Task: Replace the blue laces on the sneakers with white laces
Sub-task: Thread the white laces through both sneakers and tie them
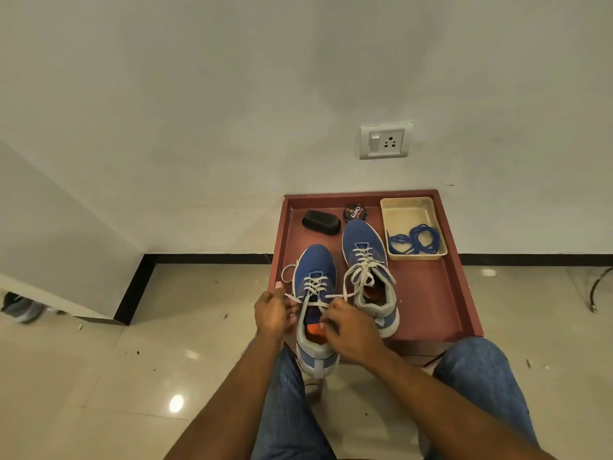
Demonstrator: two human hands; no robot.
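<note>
Two blue sneakers stand on a low red table, toes toward the wall. The left sneaker carries a white lace through its lower eyelets. My left hand pinches one end of that lace at the shoe's left side. My right hand holds the other end over the shoe's opening, near the orange insole. The right sneaker is laced in white with loose ends hanging over its sides. The blue laces lie coiled in a beige tray at the table's far right.
A black shoe brush and a round polish tin sit at the table's far edge by the wall. A wall socket is above. My knees in jeans flank the table's near edge. Another shoe lies far left on the tiled floor.
</note>
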